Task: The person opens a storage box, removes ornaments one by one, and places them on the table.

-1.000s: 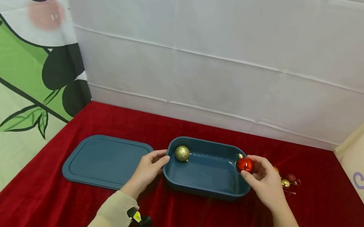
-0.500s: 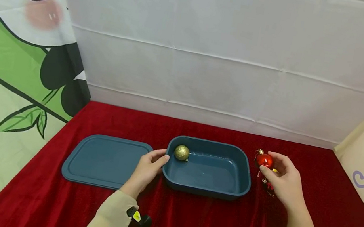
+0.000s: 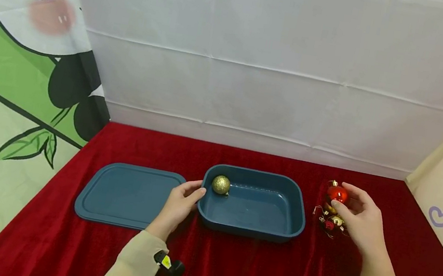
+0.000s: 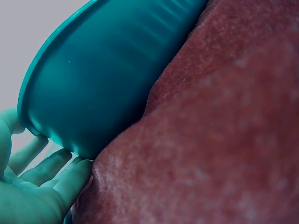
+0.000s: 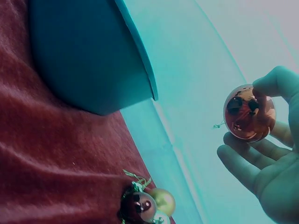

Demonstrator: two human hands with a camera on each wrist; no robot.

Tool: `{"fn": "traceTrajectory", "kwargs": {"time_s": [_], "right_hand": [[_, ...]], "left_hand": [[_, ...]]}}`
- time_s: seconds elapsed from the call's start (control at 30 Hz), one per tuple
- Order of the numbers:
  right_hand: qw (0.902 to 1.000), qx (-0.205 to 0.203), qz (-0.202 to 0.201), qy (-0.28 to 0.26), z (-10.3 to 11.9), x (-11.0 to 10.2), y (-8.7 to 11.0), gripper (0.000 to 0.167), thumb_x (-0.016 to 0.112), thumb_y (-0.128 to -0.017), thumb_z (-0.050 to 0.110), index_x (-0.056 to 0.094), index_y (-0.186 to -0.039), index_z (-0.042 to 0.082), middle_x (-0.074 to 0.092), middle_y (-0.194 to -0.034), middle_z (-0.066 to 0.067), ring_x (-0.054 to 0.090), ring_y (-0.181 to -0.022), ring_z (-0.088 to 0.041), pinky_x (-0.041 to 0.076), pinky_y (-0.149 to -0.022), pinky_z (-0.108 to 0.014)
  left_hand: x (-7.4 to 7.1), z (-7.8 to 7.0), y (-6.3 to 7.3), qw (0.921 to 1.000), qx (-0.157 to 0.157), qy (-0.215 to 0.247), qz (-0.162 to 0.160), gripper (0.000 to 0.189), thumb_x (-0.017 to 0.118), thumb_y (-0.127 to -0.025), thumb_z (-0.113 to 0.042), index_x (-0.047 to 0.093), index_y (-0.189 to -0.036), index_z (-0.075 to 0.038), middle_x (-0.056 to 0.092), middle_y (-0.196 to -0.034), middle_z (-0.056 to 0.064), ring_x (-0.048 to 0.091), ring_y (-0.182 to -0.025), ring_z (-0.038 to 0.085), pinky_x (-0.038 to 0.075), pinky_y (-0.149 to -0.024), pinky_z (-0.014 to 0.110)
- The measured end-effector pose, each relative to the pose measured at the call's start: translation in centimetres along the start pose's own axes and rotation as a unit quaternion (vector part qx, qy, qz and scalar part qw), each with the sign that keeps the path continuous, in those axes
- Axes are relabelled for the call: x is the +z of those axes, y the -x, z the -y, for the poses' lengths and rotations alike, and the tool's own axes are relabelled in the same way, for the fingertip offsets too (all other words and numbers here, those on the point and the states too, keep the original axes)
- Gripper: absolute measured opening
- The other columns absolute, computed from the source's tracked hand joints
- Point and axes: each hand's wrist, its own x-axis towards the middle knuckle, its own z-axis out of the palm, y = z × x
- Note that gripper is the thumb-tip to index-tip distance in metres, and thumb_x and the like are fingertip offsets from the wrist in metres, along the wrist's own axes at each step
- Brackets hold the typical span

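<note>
Between thumb and fingertips my right hand (image 3: 362,223) pinches a shiny red bauble (image 3: 337,193). It is above a small cluster of gold and red baubles (image 3: 337,220). In the right wrist view, the held bauble (image 5: 246,114) appears clear of the cloth, with its loop hanging out. My left hand (image 3: 176,204) touches the left end of a blue rectangular box (image 3: 263,215). In the left wrist view, its extended fingers (image 4: 49,165) rest against the box's outer wall (image 4: 88,88). One glittery gold bauble (image 3: 221,185) lies in the box's back left corner.
A flat blue lid (image 3: 128,195) lies left of the box, close to my left hand. Red velvet cloth (image 3: 238,272) covers the table. A white fabric backdrop (image 3: 271,102) rises behind it, with printed panels on both sides.
My right hand has carried the red bauble from over the box's right edge rightward to the cluster. My left hand and the box have stayed in place.
</note>
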Motion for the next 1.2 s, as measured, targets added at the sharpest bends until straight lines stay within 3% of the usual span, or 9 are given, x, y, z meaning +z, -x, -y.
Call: {"fn": "traceTrajectory", "kwargs": {"time_s": [0.5, 0.87, 1.03, 1.2], "right_hand": [[0.9991, 0.041, -0.003, 0.002, -1.0, -1.8, 0.0, 0.047, 0.065, -0.089, 0.016, 0.05, -0.131, 0.002, 0.056, -0.092, 0.029, 0.056, -0.08, 0.012, 0.049, -0.064, -0.01], [0.9961, 0.077, -0.029, -0.032, -2.2, -3.3, 0.1, 0.033, 0.065, -0.089, 0.014, 0.054, -0.12, 0.018, 0.055, -0.094, 0.027, 0.057, -0.079, 0.015, 0.047, -0.066, -0.006], [0.9933, 0.11, -0.036, 0.005, -3.3, -4.1, 0.2, 0.037, 0.065, -0.089, 0.021, 0.051, -0.122, 0.011, 0.047, -0.098, 0.025, 0.051, -0.082, 0.017, 0.045, -0.066, -0.004], [0.9897, 0.131, -0.037, 0.043, -4.4, -4.6, 0.1, 0.052, 0.065, -0.089, 0.025, 0.046, -0.129, -0.001, 0.044, -0.099, 0.021, 0.047, -0.08, 0.015, 0.043, -0.064, -0.004]], "left_hand": [[0.0, 0.1, -0.2, 1.0, 0.0, 0.003, -0.004, 0.041, 0.059, -0.094, -0.024, 0.055, -0.132, -0.008, 0.058, -0.128, 0.017, 0.058, -0.112, 0.027, 0.052, -0.089, 0.037], [0.0, -0.1, 0.0, 1.0, 0.002, 0.004, -0.005, 0.042, 0.059, -0.094, -0.024, 0.054, -0.132, -0.007, 0.058, -0.128, 0.018, 0.058, -0.113, 0.028, 0.053, -0.087, 0.034], [0.0, -0.1, 0.0, 1.0, 0.002, 0.003, -0.005, 0.042, 0.059, -0.094, -0.025, 0.054, -0.132, -0.008, 0.058, -0.128, 0.017, 0.058, -0.113, 0.027, 0.053, -0.087, 0.034], [0.0, 0.1, -0.1, 1.0, 0.0, 0.001, -0.005, 0.043, 0.059, -0.094, -0.025, 0.054, -0.132, -0.008, 0.058, -0.129, 0.015, 0.058, -0.112, 0.025, 0.052, -0.086, 0.033]]}}
